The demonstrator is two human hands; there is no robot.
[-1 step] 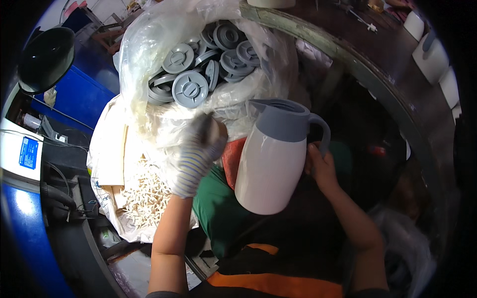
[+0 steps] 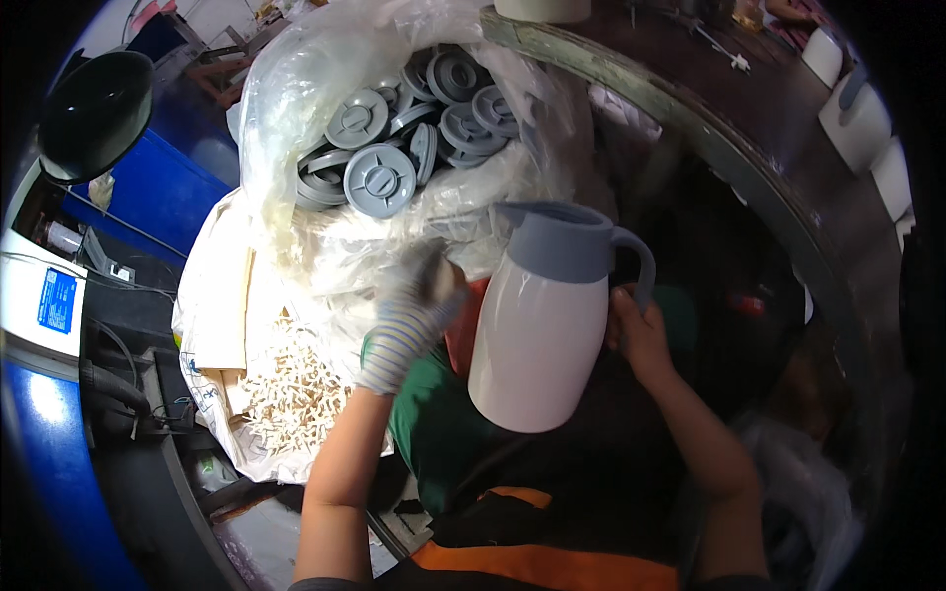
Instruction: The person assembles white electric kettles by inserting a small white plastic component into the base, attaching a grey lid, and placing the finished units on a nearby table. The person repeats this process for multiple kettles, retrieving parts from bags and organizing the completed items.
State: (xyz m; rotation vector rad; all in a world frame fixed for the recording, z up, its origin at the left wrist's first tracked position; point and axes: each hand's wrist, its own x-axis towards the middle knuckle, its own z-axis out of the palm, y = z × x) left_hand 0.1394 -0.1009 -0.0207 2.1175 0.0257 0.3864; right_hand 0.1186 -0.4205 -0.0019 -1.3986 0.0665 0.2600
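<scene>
White jug: leaning slightly over person's green-clad lap. Body looks stiff, glossy, likely slippery; probably moderate weight, dents or scratches possible. Best hold: grey handle on jug's right side, second palm steadying body. Right hand, bare, curled around handle. Left hand, striped glove, blurred, left of jug; cannot tell finger opening or contents. Grey lids in plastic bag beyond jug; pale pieces farther left of jug.
</scene>
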